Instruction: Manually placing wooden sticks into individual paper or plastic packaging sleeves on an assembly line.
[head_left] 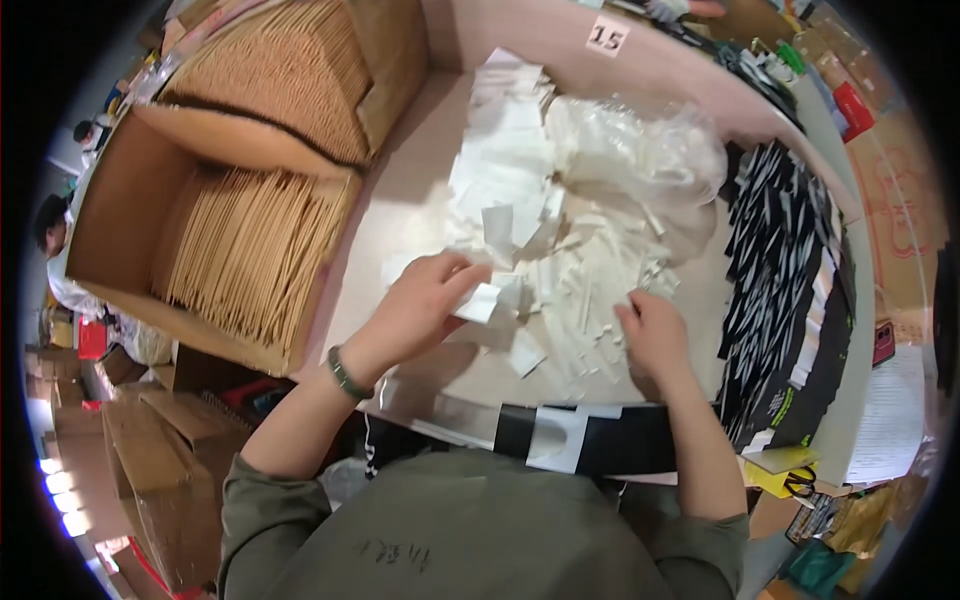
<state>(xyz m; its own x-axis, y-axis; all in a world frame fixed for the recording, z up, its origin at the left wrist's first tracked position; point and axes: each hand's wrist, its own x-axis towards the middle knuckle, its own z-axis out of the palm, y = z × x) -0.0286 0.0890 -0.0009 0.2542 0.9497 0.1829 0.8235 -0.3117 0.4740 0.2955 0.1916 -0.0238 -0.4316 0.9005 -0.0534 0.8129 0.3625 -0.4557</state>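
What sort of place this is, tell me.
Probably a packing workshop: a cardboard box holds flat brown pieces, white slips lie heaped on the worktable, and dark flat pieces line its right side.

Fisheye view from the head, down onto the worktable (402,195)
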